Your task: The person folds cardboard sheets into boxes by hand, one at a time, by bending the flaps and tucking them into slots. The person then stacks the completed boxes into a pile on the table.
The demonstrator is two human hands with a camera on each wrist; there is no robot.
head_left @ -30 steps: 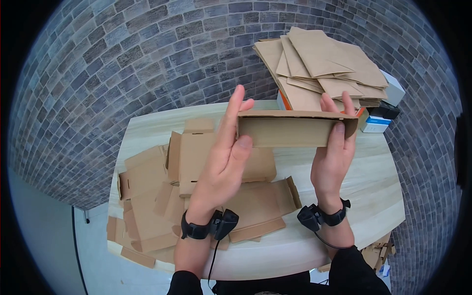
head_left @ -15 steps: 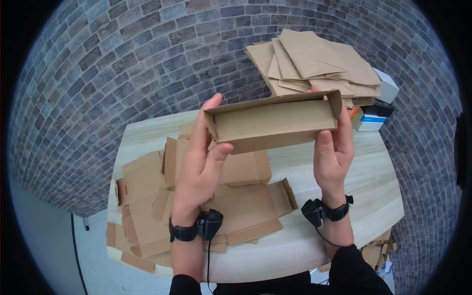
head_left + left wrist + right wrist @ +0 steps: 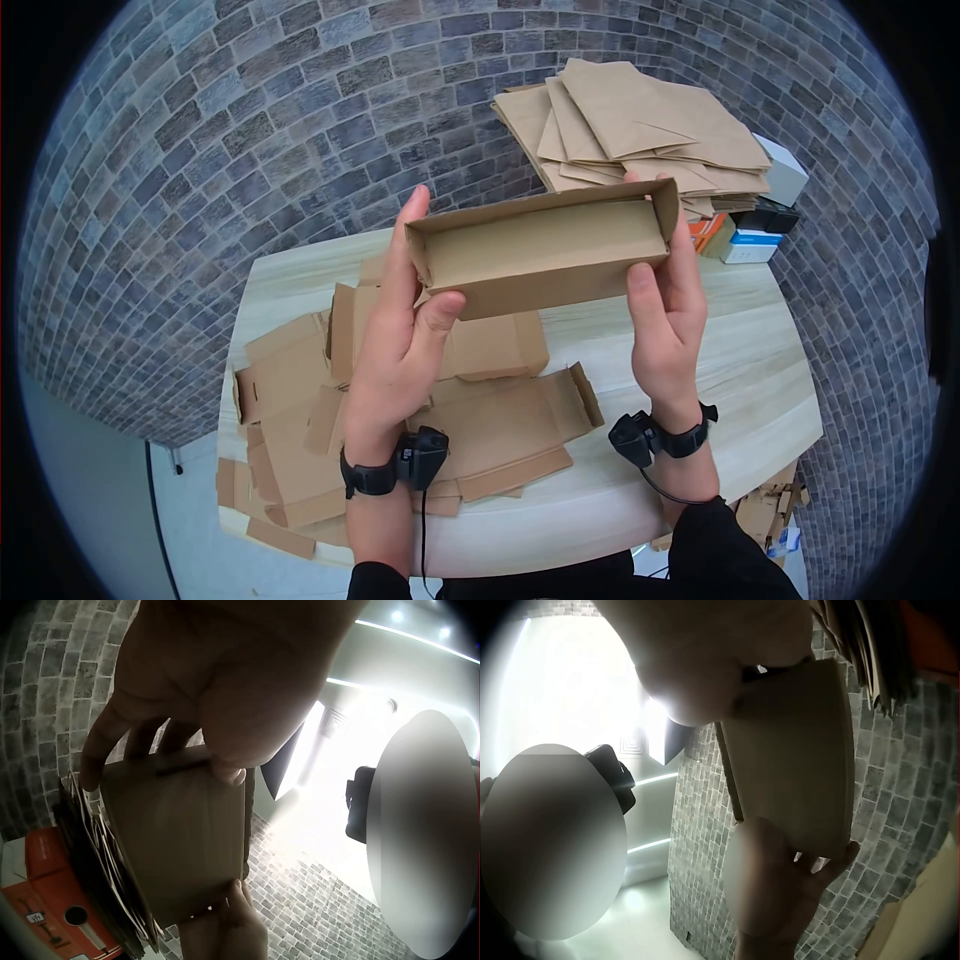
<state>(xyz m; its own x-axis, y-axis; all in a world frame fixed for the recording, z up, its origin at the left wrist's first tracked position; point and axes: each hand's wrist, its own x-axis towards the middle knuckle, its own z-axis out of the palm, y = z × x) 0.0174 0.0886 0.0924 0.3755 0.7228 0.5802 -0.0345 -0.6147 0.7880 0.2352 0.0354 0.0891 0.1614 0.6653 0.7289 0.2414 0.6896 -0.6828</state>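
Observation:
A long, narrow cardboard box is held up above the table, its open side facing the head camera and its left end a little lower. My left hand grips the left end, thumb on the near wall and fingers along the end. At the other end, my right hand holds it with the thumb against the near wall and the fingers behind. Both wrist views show a flat outer face of the box between the hands. Under it on the table lie several unfolded cardboard boxes.
A tall pile of brown paper bags or envelopes stands at the back right, on an orange box. Beside it are a white-and-blue box and a black one. More cardboard lies on the floor past the table's right edge.
The box has tilted, so its near outer wall now shows below the opening. Both hands have shifted left with it, and each still holds its end.

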